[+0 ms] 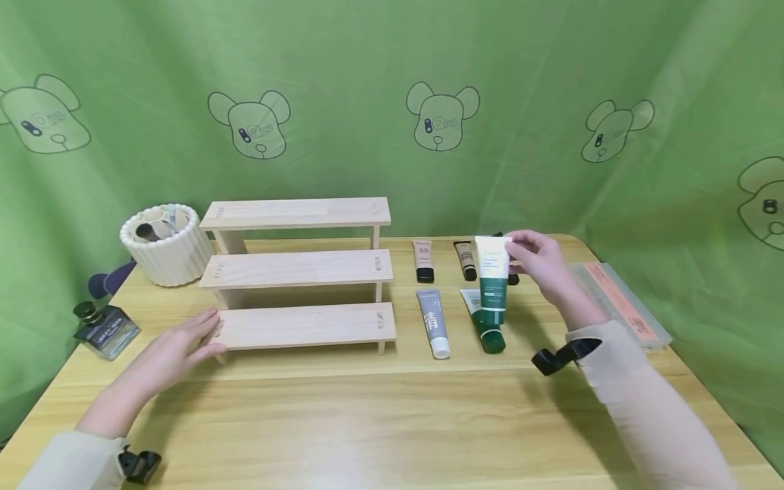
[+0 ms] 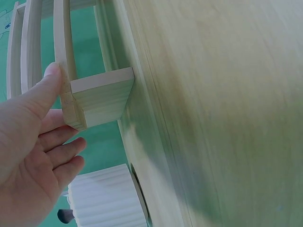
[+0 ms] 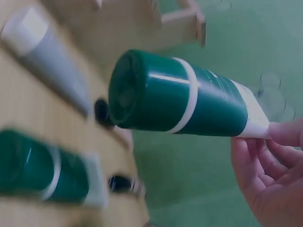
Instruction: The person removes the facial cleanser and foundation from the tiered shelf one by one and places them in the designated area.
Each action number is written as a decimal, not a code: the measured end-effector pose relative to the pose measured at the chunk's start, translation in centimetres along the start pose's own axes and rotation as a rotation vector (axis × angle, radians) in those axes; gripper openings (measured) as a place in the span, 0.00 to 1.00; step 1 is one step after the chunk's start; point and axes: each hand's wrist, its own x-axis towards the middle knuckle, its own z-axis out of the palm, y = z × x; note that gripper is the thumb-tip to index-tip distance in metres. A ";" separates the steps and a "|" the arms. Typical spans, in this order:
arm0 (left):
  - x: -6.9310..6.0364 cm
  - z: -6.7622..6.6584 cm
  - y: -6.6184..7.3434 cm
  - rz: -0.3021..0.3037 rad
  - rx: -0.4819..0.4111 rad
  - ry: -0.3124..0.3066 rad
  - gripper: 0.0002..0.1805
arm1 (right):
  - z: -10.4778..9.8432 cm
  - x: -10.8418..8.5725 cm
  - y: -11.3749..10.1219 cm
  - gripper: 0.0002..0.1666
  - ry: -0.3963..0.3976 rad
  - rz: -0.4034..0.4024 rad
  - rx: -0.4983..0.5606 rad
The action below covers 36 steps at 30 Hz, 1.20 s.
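My right hand (image 1: 542, 264) pinches the white top end of a green-and-white squeeze tube (image 1: 493, 267), held above the table with its green cap down. In the right wrist view the thumb and fingers grip the tube's flat end. Below it lies a second green-and-white tube (image 1: 473, 303), partly hidden. On the left, my left hand (image 1: 174, 350) holds the end of the lowest step of a three-tier wooden rack (image 1: 300, 327). In the left wrist view its thumb (image 2: 49, 82) lies against one side of the board, fingers at the other.
A grey-blue tube (image 1: 433, 320), a pink BB tube (image 1: 422, 258) and a small beige tube (image 1: 466, 258) lie right of the rack. A clear case (image 1: 621, 303) sits at the right edge. At left stand a white ribbed holder (image 1: 174, 255) with brushes and a dark bottle (image 1: 109, 332).
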 end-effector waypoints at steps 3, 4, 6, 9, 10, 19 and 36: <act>0.0 0.0 0.0 0.002 0.001 0.002 0.35 | -1.6 0.0 2.0 0.22 -0.023 0.039 -0.089; 0.0 -0.1 0.0 0.002 0.001 0.001 0.35 | -2.1 0.0 2.7 0.23 -0.031 0.052 -0.112; 0.1 -0.1 0.1 0.002 0.001 0.001 0.35 | -3.0 0.0 3.9 0.23 -0.044 0.083 -0.153; 0.1 -0.1 0.1 0.004 0.005 0.002 0.35 | -4.0 0.1 5.6 0.22 -0.076 0.145 -0.209; 0.1 -0.1 0.0 0.006 0.006 0.004 0.35 | -4.2 0.1 6.2 0.22 -0.091 0.169 -0.227; 0.1 -0.2 0.2 -0.002 -0.003 -0.002 0.35 | -5.6 0.7 9.5 0.19 -0.209 0.355 -0.258; 0.1 -0.2 0.3 -0.003 -0.001 0.002 0.35 | -6.0 1.9 11.3 0.21 -0.265 0.473 -0.288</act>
